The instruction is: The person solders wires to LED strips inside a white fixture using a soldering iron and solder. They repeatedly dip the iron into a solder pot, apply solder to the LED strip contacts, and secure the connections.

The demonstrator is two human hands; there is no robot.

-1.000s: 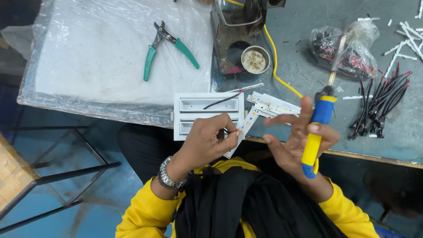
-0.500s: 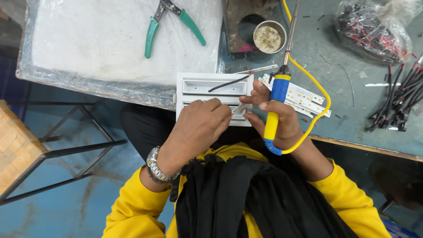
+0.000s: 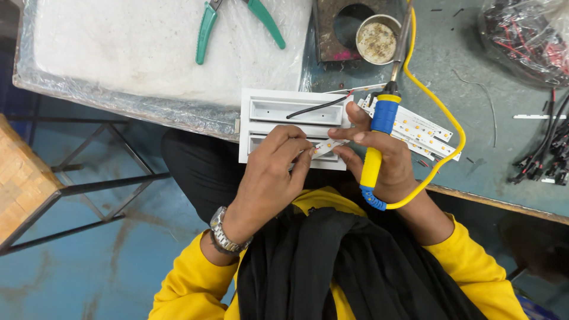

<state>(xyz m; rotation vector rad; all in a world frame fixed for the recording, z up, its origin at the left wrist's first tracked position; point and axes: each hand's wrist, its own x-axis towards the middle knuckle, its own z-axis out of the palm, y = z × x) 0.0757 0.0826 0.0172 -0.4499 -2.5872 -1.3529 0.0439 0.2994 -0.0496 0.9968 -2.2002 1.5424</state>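
Left hand: we see the left hand (image 3: 275,169) over the lower slot of the white housing (image 3: 293,127); its fingers pinch one end of a thin light strip (image 3: 327,148) and press it toward the slot
Right hand: the right hand (image 3: 379,157) is clenched around the blue and yellow handle of the soldering iron (image 3: 379,133); its thumb and forefinger also touch the other end of the same strip
Soldering iron: it stands nearly upright in the fist, metal tip pointing away from us toward the small round tin (image 3: 377,38); a yellow cord (image 3: 441,118) loops from the handle's base out to the right and back up past the tin
White housing: it lies at the table's near edge, partly over the lap; a black wire (image 3: 314,108) rests in its upper slot
Spare strips: more light strips (image 3: 421,130) lie on the grey table (image 3: 504,172) just right of the iron, behind the fist
Further off: green-handled pliers (image 3: 237,24) lie on a plastic-covered white pad (image 3: 118,47); a bag of wires (image 3: 524,35) sits at top right; black cables (image 3: 548,154) lie at the right edge
Wrist: a metal watch (image 3: 228,234) on the left arm; yellow sleeves on both
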